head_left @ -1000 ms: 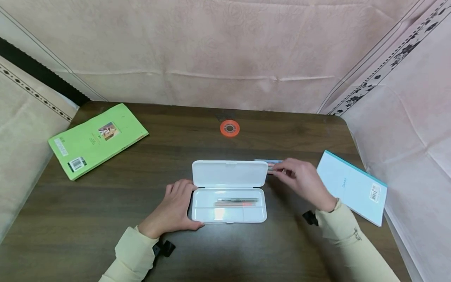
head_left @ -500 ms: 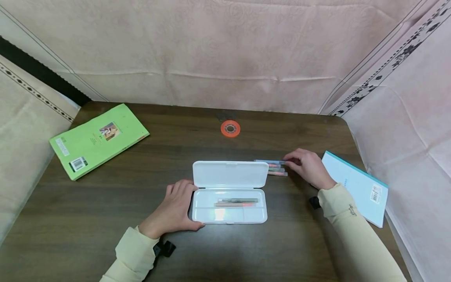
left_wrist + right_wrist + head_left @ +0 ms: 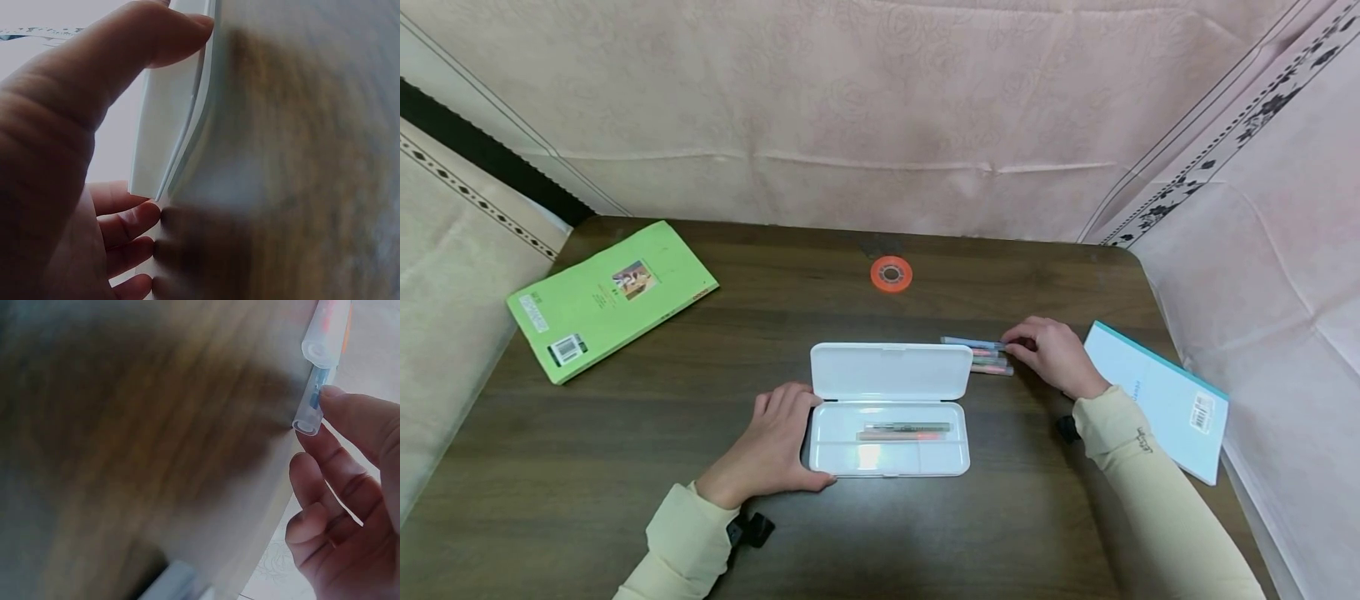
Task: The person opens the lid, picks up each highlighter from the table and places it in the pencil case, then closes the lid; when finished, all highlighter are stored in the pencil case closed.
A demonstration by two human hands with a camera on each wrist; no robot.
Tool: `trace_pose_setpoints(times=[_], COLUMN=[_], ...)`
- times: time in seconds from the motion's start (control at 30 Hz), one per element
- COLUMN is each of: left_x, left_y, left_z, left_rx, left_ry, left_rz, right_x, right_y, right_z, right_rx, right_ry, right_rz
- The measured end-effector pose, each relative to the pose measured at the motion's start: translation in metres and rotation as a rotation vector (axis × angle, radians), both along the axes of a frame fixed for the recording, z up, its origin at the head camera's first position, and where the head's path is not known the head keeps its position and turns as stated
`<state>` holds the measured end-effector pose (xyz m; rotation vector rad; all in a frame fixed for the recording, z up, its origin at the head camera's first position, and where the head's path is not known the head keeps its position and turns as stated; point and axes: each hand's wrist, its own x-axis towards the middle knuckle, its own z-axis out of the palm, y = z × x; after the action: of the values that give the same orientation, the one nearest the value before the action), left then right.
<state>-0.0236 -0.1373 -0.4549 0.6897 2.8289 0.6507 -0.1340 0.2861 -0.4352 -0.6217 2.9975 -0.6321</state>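
An open white pencil case [image 3: 891, 372] lies in the middle of the table, lid tipped back. In its tray are a grey-green pen [image 3: 906, 427] and a pinkish pen [image 3: 891, 436]. My left hand [image 3: 773, 442] holds the case's left end, thumb [image 3: 181, 37] on the near edge and fingers round the end. Right of the lid, my right hand [image 3: 1051, 354] pinches the capped right end of a blue pen [image 3: 966, 342] between thumb and forefinger. Several other pens [image 3: 992, 367] lie side by side just nearer, their left ends hidden behind the lid.
A green book [image 3: 598, 317] lies at the back left. A light blue notebook [image 3: 1157, 408] sits on the right, partly behind my right wrist. An orange disc [image 3: 891, 274] rests near the table's back edge. Pale cloth [image 3: 850, 108] hangs behind the table.
My right hand has shifted right and slightly back from the nearer pens to the blue pen's end, uncovering the other pens' ends. The left hand and pencil case stay put.
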Motion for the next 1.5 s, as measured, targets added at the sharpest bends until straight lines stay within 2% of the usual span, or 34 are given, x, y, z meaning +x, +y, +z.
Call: trace_pose_setpoints(times=[0.2, 0.3, 0.43, 0.57, 0.73, 0.87, 1.0, 1.13, 1.27, 1.5], left_x=[0.000, 0.000, 0.000, 0.000, 0.000, 0.000, 0.000, -0.001, 0.000, 0.000], left_y=[0.001, 0.001, 0.000, -0.001, 0.000, 0.000, 0.000, 0.000, 0.000, 0.000], left_z=[0.000, -0.001, -0.001, 0.000, 0.002, 0.001, -0.001, -0.002, -0.002, -0.002], left_rx=[0.005, 0.013, 0.018, 0.011, 0.004, 0.007, 0.009, 0.012, 0.026, 0.016], left_ry=[-0.003, 0.006, 0.023, 0.022, 0.015, 0.026, 0.028, 0.025, 0.040, 0.044], left_rz=[-0.004, -0.006, -0.006, -0.008, -0.005, -0.006, -0.009, -0.012, -0.017, -0.015], right_x=[0.004, 0.006, 0.013, 0.026, 0.049, 0.068, 0.080, 0.085, 0.088, 0.091], right_y=[0.003, 0.007, 0.012, 0.008, -0.013, -0.038, -0.061, -0.078, -0.086, -0.093], right_z=[0.002, 0.009, 0.028, 0.053, 0.067, 0.062, 0.049, 0.033, 0.018, 0.008], right_rx=[-0.022, -0.047, -0.070, -0.103, -0.176, -0.201, -0.163, -0.070, 0.012, 0.023], right_ry=[-0.007, 0.011, 0.075, 0.147, 0.172, 0.138, 0.074, 0.042, 0.057, 0.123], right_rz=[-0.020, -0.041, -0.073, -0.087, 0.007, 0.122, 0.198, 0.222, 0.230, 0.232])
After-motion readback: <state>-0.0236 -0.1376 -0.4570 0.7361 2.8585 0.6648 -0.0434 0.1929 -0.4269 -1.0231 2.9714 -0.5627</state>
